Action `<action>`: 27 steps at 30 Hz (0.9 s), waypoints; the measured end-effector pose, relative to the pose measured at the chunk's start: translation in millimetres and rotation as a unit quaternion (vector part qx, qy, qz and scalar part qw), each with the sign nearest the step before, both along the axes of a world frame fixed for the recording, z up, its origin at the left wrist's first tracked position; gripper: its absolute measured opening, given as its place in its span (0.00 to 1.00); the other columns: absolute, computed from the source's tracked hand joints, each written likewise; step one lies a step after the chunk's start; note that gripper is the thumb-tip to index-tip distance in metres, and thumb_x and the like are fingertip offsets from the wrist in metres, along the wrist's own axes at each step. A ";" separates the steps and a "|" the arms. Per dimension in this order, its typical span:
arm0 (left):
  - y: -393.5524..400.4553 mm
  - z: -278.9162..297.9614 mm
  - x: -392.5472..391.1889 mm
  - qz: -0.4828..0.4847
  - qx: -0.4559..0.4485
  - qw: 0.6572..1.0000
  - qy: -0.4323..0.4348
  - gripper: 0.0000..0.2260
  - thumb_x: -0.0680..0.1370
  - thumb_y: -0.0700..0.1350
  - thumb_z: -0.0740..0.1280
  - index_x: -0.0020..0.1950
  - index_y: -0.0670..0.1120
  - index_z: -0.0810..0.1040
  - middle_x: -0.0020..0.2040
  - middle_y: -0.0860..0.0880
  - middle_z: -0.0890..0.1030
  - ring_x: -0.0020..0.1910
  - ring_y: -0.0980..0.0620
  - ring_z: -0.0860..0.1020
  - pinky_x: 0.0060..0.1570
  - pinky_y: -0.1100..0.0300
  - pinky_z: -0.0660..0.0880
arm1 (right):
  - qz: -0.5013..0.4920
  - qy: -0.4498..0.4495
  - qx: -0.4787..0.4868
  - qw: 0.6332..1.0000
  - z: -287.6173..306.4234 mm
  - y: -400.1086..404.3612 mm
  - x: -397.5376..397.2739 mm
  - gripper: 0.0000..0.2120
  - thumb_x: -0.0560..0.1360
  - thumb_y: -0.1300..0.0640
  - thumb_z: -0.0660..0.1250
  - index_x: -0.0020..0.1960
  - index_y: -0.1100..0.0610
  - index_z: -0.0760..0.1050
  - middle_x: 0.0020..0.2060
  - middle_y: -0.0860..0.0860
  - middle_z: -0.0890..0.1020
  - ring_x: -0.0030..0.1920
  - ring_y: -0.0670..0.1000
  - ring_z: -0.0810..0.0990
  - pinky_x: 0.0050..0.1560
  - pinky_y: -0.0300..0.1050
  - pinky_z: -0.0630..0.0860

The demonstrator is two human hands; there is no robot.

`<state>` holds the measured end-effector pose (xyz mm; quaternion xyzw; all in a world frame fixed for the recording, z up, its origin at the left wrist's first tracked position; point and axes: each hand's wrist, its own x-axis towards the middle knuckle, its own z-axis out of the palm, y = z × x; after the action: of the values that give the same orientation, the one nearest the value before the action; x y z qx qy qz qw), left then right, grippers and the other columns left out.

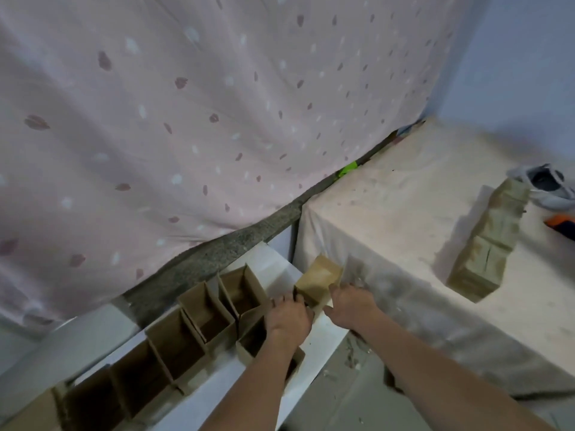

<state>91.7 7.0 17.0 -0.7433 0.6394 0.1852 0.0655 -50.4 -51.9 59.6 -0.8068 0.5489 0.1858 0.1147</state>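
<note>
A small brown cardboard box [319,279] stands at the right end of a white shelf [273,259], its flap raised. My left hand [287,317] grips its left side and my right hand [350,304] holds its right side, fingers curled round the edges. A row of several open brown boxes [205,312] runs along the shelf to the lower left. One more open box [252,343] sits under my left wrist, partly hidden.
A cloth-covered table [404,219] rises on the right, bearing a stack of flattened cardboard [485,241], a grey-white object [547,185] and an orange tool [563,225]. A pink patterned curtain [186,119] hangs behind the shelf. Debris litters the floor [351,356].
</note>
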 end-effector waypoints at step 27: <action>-89.5 -28.2 -53.0 0.421 0.042 0.896 0.133 0.19 0.86 0.47 0.52 0.74 0.41 0.67 0.75 0.37 0.66 0.73 0.37 0.66 0.72 0.46 0.65 | 0.486 0.076 0.040 0.870 -82.2 -162.1 23.6 0.47 0.71 0.59 0.74 0.80 0.59 0.47 0.75 0.60 0.60 0.74 0.62 0.58 0.76 0.62 0.52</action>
<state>38.7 -82.5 -11.2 -0.9081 0.2609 0.3194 -0.0729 -26.8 -214.0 -22.6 -0.9499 0.0863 0.3005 -0.0002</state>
